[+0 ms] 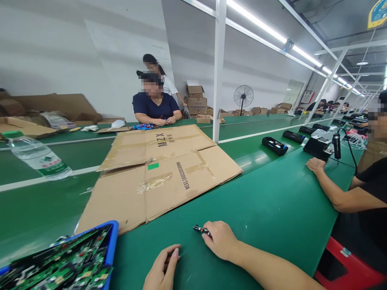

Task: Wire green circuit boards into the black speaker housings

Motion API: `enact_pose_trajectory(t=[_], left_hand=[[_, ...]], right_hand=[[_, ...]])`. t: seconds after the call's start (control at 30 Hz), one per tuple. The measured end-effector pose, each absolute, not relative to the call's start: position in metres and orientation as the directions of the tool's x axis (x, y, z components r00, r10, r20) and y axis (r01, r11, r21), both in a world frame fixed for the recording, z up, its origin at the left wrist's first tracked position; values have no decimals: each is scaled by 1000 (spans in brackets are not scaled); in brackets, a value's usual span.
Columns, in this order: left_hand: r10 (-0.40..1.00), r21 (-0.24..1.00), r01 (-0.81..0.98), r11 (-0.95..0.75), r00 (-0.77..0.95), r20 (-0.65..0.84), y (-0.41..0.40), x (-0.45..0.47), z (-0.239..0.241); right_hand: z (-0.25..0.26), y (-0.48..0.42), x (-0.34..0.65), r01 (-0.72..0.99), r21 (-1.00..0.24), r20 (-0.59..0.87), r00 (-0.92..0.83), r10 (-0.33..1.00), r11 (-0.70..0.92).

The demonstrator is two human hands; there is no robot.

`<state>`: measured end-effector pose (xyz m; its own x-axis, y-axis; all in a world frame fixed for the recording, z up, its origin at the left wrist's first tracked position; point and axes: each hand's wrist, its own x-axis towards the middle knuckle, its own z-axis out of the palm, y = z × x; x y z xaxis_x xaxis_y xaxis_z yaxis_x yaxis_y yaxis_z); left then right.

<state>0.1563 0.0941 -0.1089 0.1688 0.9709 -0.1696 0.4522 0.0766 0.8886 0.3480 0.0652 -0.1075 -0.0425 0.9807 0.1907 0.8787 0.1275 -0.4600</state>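
Note:
My right hand (222, 241) is closed on a small circuit board (202, 230), just above or on the green work surface. The board's dark end with light and red parts sticks out past the fingers; the rest is hidden by the hand. To its left, my left hand (163, 268) is loosely curled, thumb against or very near the fingertips, and nothing shows in it. A blue bin (114, 241) at the lower left is heaped with green circuit boards (75, 262). Flattened cardboard (169, 189) lies beyond both hands.
A water bottle (39, 155) stands at the left. A white post (219, 72) rises behind the cardboard. Black devices (274, 146) line the belt at the right. One co-worker sits across, another stands behind, and a third's forearm (329, 185) rests on the bench at the right, above a red stool (347, 262).

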Motion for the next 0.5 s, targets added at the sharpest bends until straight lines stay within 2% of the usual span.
enact_pose_trajectory(t=[0.5], left_hand=[[961, 880, 461, 113, 175, -215, 93, 156, -104]], right_hand=[[-117, 68, 351, 832, -542, 260, 37, 965, 115]])
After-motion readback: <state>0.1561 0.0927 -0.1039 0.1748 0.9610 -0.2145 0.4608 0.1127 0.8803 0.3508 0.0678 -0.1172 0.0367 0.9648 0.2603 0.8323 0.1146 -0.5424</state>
